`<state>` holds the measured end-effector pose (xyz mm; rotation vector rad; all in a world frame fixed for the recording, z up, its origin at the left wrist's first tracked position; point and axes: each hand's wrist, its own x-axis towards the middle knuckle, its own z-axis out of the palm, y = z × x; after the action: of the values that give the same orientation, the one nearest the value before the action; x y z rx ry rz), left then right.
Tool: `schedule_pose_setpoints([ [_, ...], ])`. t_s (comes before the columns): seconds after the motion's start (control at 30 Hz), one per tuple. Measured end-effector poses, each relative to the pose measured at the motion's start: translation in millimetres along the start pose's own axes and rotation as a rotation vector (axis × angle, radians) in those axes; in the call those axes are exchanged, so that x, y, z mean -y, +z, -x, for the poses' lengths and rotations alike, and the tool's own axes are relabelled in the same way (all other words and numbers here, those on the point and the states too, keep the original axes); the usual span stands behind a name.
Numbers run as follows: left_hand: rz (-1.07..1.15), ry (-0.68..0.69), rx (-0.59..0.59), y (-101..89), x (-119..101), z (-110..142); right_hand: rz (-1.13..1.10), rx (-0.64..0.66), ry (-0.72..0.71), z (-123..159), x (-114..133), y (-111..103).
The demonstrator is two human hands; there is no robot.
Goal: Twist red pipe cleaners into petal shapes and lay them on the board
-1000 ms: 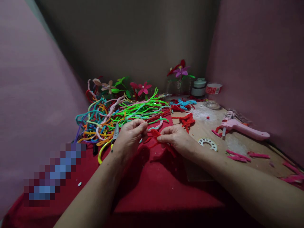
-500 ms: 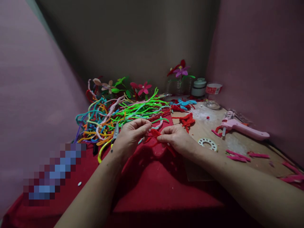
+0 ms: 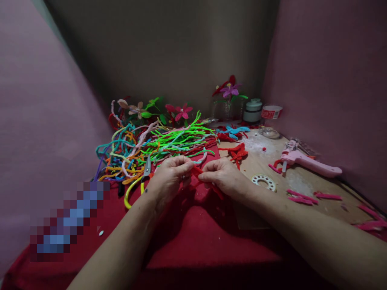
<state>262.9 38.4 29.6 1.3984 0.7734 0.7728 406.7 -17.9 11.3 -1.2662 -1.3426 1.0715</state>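
Observation:
Between my two hands is a red pipe cleaner (image 3: 198, 169), bent, with a loose end hanging below my right palm. My left hand (image 3: 173, 174) pinches its left part between thumb and fingertips. My right hand (image 3: 222, 175) is closed on its other side; the curled fingers hide part of it. Just left of my left wrist lie scissors (image 3: 130, 194) with yellow handles. Beyond my hands spreads a heap of pipe cleaners (image 3: 172, 139), bright green in the middle and many-coloured at the left. A red pipe-cleaner flower (image 3: 238, 153) rests behind my right hand.
A pink glue gun (image 3: 311, 163) lies on the cardboard (image 3: 278, 209) at right, near a white ring with holes (image 3: 264, 183) and pink pieces (image 3: 302, 197). Finished flowers (image 3: 231, 90), a lidded jar (image 3: 252, 110) and a cup (image 3: 272, 112) stand at the back. Red cloth (image 3: 211, 249) covers the table.
My left hand has moved slightly down and now pinches the red pipe cleaner, where its fingertips were apart from it before. My right hand stays nearly in place.

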Motion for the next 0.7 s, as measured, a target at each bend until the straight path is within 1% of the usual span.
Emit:
schedule_pose_setpoints([
  [0.1,0.111,-0.012,-0.026,2.3,2.2,-0.8,-0.048,-0.010,0.016,0.7,5.1,-0.2],
  [0.27,0.153,0.039,-0.126,9.5,3.4,0.9,-0.077,-0.017,0.042,1.7,10.2,-1.1],
  [0.33,0.170,0.028,-0.166,13.3,3.6,2.4,-0.089,-0.015,0.029,1.4,10.3,-1.7],
  [0.43,0.229,-0.008,-0.183,16.5,2.4,3.0,-0.109,-0.009,-0.003,0.2,8.3,-2.7],
  [0.53,0.332,-0.020,-0.223,11.2,-1.6,-0.3,-0.123,0.001,0.001,-0.5,5.4,-3.4],
  [0.63,0.402,0.046,-0.315,-2.2,-6.2,-5.9,-0.119,0.001,0.026,0.0,4.2,-3.2],
  [0.7,0.390,0.039,-0.312,-10.4,-7.4,-8.9,-0.121,0.007,0.032,0.8,4.6,-2.6],
])
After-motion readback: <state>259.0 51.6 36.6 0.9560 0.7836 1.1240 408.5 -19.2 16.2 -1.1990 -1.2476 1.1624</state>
